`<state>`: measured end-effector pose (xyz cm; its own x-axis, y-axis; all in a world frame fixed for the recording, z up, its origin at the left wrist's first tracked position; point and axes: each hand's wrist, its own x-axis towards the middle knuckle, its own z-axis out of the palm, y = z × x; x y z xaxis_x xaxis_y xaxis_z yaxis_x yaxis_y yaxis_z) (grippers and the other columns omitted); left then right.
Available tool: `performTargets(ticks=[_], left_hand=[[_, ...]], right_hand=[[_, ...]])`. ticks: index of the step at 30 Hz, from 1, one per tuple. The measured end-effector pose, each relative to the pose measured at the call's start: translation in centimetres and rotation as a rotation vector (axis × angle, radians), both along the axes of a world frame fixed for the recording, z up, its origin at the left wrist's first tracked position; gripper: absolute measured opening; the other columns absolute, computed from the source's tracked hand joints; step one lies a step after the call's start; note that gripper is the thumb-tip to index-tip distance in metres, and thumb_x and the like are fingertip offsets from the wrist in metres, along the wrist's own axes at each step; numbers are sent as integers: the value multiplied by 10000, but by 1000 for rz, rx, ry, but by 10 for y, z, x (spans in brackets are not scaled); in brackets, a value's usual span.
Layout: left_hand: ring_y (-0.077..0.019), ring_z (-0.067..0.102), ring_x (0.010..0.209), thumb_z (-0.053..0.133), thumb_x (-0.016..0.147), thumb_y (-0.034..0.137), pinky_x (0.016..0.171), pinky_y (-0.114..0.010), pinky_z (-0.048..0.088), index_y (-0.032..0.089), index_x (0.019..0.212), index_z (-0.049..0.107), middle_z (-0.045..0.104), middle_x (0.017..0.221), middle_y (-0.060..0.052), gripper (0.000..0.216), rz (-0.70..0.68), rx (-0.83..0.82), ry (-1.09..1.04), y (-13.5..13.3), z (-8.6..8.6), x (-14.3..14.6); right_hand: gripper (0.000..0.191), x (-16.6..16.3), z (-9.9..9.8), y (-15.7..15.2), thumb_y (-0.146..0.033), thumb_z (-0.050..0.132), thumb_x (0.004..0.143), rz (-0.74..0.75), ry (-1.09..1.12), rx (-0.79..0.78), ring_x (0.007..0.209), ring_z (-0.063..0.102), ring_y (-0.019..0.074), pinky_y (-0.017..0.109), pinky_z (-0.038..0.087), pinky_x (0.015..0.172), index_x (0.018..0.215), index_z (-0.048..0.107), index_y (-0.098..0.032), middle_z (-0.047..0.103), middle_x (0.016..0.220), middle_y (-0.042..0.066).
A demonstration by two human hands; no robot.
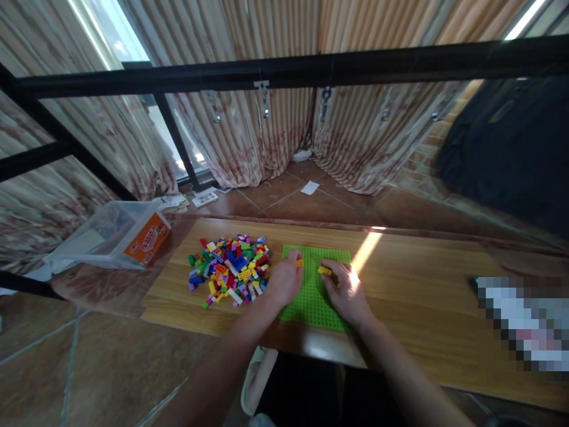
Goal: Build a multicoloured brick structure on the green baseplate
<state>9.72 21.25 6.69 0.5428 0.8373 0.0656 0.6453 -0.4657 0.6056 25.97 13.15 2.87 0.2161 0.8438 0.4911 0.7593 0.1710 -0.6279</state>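
A green studded baseplate (315, 305) lies on the wooden table in front of me. Over its left side, my left hand (287, 279) is closed on a small orange-yellow toy brick (300, 263). My right hand (347, 290), above the plate's right side, pinches a yellow toy brick (325, 271) between thumb and fingers. The two bricks are apart from each other. To the left of my left hand spreads a loose pile of mixed toy bricks (231, 267) in red, blue, green, white, purple and yellow.
A clear plastic bin (102, 237) with an orange label stands left of the wooden tabletop (413, 296). At the right end lies a pixelated flat object (524, 320). A black metal bar (284, 74) crosses ahead, with striped curtains (231, 136) behind it.
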Motion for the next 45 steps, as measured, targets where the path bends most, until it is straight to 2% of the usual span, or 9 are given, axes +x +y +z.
performTargets(ticks=[6,13,19,24,30,35,39,42,45], left_hand=[[-223,577,1040,503,856,113,958,-372,465,190,1049,606,640,1042,-66,233,-88,148,-14,12,-9,7],[-212,548,1005,518,910,242,927,-350,468,200,1098,670,586,1026,-70,246,-57,235,-1,10,-19,8],[-219,568,978,488,930,239,919,-371,453,196,1065,675,635,996,-70,235,-155,208,124,13,-7,10],[-217,605,934,579,885,263,901,-373,447,192,984,678,692,932,-40,157,-208,155,133,26,5,12],[-189,624,885,568,897,287,860,-327,466,202,890,742,681,930,-47,194,-241,152,115,37,3,13],[-192,618,953,499,926,245,916,-338,469,192,1036,707,674,1012,-61,242,-220,182,67,29,-3,9],[-207,594,1033,493,878,129,968,-356,462,150,1163,638,654,1093,-87,321,-220,182,29,26,-7,3],[-217,584,1039,520,820,73,974,-369,464,143,1147,625,646,1091,-92,351,-213,173,21,27,-11,0],[-212,586,1006,514,820,69,952,-367,474,160,1041,647,647,1030,-76,273,-207,168,-9,28,-15,-1]], right_hand=[[331,3,-9,1,-279,525,871,-46,-53,28,1041,571,276,507,494,910,1190,586,-214,649,1106,117],[268,3,-15,4,-240,511,874,-61,-88,70,1044,562,268,498,491,916,1127,594,-213,636,1092,116],[224,3,-16,5,-241,504,878,-66,-101,83,1035,555,265,499,489,911,1074,609,-217,629,1074,112],[198,2,-15,5,-196,505,870,-69,-113,87,1038,546,263,481,493,902,1036,611,-214,631,1060,109],[188,2,-16,6,-204,493,880,-63,-115,101,1015,557,261,495,489,897,1025,611,-215,634,1046,103],[193,2,-16,6,-192,501,867,-63,-107,107,1010,553,255,476,488,903,1028,608,-207,640,1041,107],[229,1,-16,6,-205,513,860,-66,-101,107,1019,550,258,474,486,910,1071,603,-196,642,1053,112],[268,2,-16,5,-225,520,861,-63,-98,98,1016,547,260,473,489,905,1114,598,-190,643,1064,114],[284,3,-17,6,-241,515,868,-60,-95,92,1010,547,257,470,491,902,1135,601,-194,644,1072,109]])
